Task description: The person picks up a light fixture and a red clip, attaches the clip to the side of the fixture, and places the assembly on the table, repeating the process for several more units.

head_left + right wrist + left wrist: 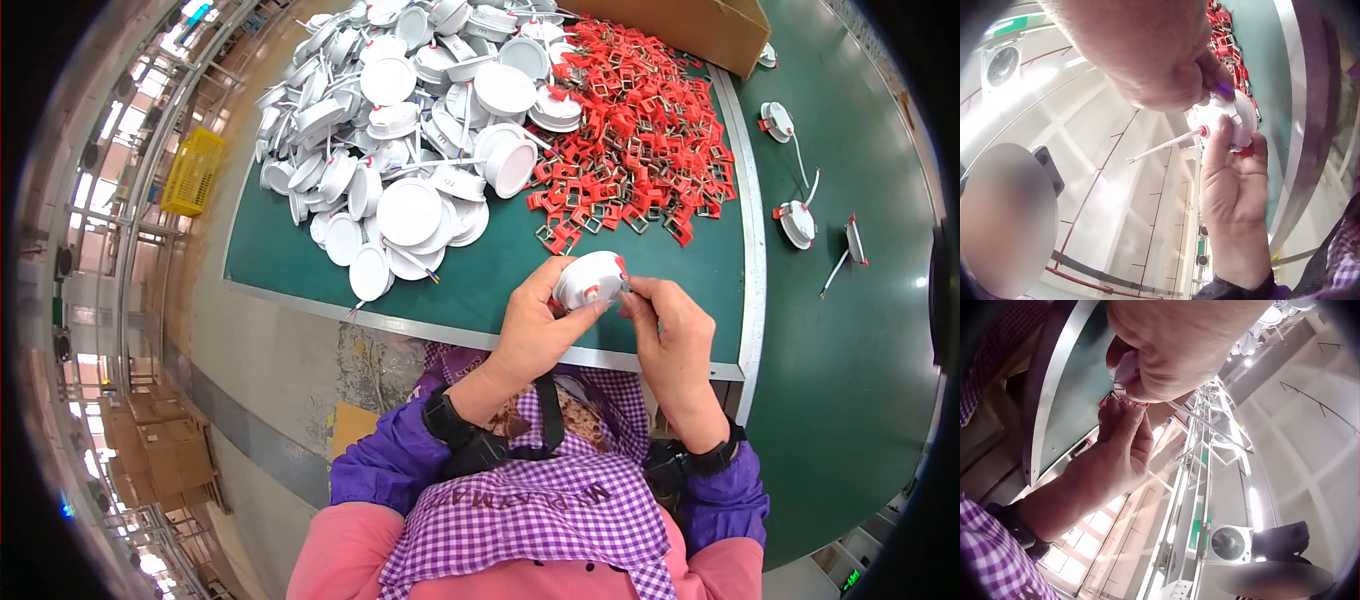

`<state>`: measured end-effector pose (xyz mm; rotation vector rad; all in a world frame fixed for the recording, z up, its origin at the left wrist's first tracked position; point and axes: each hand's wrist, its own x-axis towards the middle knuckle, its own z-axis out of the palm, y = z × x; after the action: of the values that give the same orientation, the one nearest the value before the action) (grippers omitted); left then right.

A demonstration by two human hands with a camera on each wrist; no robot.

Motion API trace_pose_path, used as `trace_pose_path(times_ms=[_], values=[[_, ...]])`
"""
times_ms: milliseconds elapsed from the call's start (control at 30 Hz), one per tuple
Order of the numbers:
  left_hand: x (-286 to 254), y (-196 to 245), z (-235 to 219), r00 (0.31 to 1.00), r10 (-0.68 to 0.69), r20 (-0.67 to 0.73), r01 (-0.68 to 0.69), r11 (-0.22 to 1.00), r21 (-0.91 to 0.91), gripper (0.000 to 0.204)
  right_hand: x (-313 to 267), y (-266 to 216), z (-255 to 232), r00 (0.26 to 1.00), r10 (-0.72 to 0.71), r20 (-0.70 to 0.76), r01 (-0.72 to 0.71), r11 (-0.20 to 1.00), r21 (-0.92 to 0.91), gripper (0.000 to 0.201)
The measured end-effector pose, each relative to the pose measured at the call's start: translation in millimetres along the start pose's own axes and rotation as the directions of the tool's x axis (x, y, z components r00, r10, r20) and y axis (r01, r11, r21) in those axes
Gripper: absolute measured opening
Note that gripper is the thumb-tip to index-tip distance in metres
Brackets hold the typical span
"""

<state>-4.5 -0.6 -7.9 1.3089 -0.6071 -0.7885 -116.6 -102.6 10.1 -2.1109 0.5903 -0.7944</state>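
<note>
In the head view my left hand grips a white round downlight by its side, thumb across the housing. A red clip sits at its right edge, and another red piece shows near the left fingers. My right hand pinches at that right edge, thumb and forefinger together on the clip's metal part. The right wrist view shows the downlight's white cable sticking out from a red grommet. The fingertips of the right hand partly cover the clip.
A heap of white downlights lies at the back left of the green table. Beside it is a pile of red spring clips, with a cardboard box behind. Several downlights with clips, one downlight among them, lie on the right-hand green surface.
</note>
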Motion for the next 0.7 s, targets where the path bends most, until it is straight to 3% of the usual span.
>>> trace_pose_path(times_ms=[67, 367, 567, 667, 700], values=[[-0.3, 4.7, 0.6, 0.999, 0.053, 0.011, -0.054, 0.981, 0.187, 0.029, -0.4, 0.4, -0.8, 1.0, 0.002, -0.006, -0.002, 1.0, 0.003, 0.009], [5.2, 1.7, 0.9, 0.951, 0.304, 0.051, -0.293, 0.842, 0.453, 0.029, -1.1, 1.1, 3.2, 0.999, 0.035, -0.032, -0.035, 0.999, 0.007, 0.008], [7.2, 4.4, -3.6, 0.985, 0.135, 0.111, -0.169, 0.889, 0.425, 0.027, -1.2, 2.0, 1.4, 0.997, 0.042, -0.068, -0.039, 0.998, 0.048, 0.007], [4.3, 15.5, -5.3, 0.988, 0.052, 0.145, -0.097, 0.94, 0.327, 0.025, 1.6, 9.6, -5.5, 0.994, 0.11, 0.021, -0.111, 0.987, 0.112, 0.009], [2.9, 15.1, -5.9, 0.988, 0.055, 0.142, -0.1, 0.939, 0.33, 0.025, 2.1, 10.8, -7.2, 0.981, 0.182, 0.06, -0.191, 0.957, 0.217, 0.015]])
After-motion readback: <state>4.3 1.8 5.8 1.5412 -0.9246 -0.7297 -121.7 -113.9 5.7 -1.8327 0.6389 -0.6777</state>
